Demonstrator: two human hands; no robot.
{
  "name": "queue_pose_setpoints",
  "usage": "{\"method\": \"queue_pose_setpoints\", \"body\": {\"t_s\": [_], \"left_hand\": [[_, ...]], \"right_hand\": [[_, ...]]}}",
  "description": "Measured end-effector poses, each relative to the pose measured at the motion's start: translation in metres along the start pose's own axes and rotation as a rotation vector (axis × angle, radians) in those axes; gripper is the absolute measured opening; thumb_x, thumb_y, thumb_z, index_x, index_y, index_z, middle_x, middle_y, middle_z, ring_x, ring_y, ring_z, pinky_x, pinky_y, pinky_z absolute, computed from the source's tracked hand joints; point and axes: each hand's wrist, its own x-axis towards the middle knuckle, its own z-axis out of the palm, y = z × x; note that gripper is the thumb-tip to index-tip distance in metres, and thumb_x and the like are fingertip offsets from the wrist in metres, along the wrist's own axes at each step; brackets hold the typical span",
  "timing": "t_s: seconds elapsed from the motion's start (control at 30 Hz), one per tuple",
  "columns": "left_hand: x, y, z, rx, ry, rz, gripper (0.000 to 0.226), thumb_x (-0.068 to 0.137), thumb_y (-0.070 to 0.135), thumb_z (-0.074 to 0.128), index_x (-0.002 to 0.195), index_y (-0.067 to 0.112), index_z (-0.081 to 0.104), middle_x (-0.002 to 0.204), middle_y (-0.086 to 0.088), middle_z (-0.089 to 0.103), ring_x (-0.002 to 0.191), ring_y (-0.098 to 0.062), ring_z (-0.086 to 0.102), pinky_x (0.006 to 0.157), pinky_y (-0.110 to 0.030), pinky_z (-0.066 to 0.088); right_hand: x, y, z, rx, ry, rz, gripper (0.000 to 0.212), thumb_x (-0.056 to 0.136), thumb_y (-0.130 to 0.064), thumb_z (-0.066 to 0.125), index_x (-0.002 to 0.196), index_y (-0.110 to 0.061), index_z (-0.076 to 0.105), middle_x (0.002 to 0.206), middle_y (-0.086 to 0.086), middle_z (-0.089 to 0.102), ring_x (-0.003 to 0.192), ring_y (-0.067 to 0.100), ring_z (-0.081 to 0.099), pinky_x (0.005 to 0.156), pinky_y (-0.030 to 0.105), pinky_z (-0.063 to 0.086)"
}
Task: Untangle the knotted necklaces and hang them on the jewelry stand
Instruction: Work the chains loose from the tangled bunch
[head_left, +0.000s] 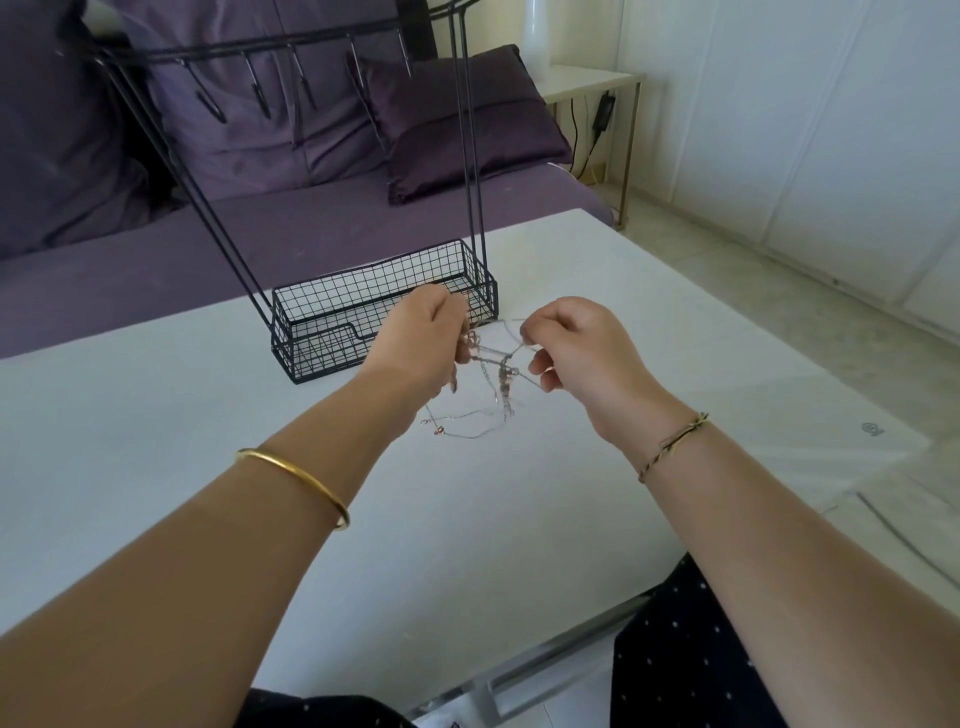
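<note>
A tangle of thin silver necklaces (500, 370) with small pinkish beads hangs between my two hands above the white table (519, 519). My left hand (427, 338) pinches one side of the tangle. My right hand (576, 343) pinches a fine chain on the other side, pulling it taut. Loose chain ends trail down onto the tabletop below my left wrist. The black wire jewelry stand (379, 317), with a mesh basket base and a top bar of hooks, is just behind my hands. No necklace shows on its hooks.
A purple sofa (311, 228) with cushions runs behind the table. A small side table (592, 83) with a white lamp base and cables stands at the back right. The table's front edge is close to my lap.
</note>
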Motion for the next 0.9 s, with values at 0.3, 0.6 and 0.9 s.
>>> {"method": "queue_pose_setpoints", "body": {"t_s": [0.3,0.6,0.9], "left_hand": [[0.004,-0.008,-0.002,0.12,-0.008,0.002,0.031,0.099,0.031,0.047,0.076,0.011,0.054,0.05,0.008,0.045,0.052,-0.014,0.036,0.048,-0.023,0.031],[0.004,-0.009,-0.003,0.265,-0.026,-0.032,0.02,0.09,0.019,0.054,0.072,0.014,0.046,0.064,0.001,0.045,0.058,-0.015,0.038,0.05,-0.025,0.032],[0.006,0.0,-0.006,-0.256,0.033,-0.319,0.02,0.092,0.008,0.05,0.072,0.01,0.053,0.081,-0.008,0.056,0.045,-0.009,0.028,0.038,-0.018,0.021]], "right_hand": [[0.004,-0.001,-0.004,0.281,0.054,0.143,0.017,0.092,-0.01,0.049,0.077,-0.015,0.055,0.077,-0.001,0.063,0.075,0.014,0.06,0.074,0.03,0.051],[0.003,-0.007,-0.001,0.527,0.034,0.234,0.018,0.092,-0.003,0.048,0.075,-0.01,0.053,0.054,0.003,0.046,0.055,0.019,0.054,0.069,0.033,0.053],[-0.005,-0.002,0.003,0.25,-0.109,0.4,0.013,0.091,-0.004,0.053,0.079,-0.008,0.054,0.058,0.002,0.033,0.04,0.011,0.031,0.041,0.021,0.04]]}}
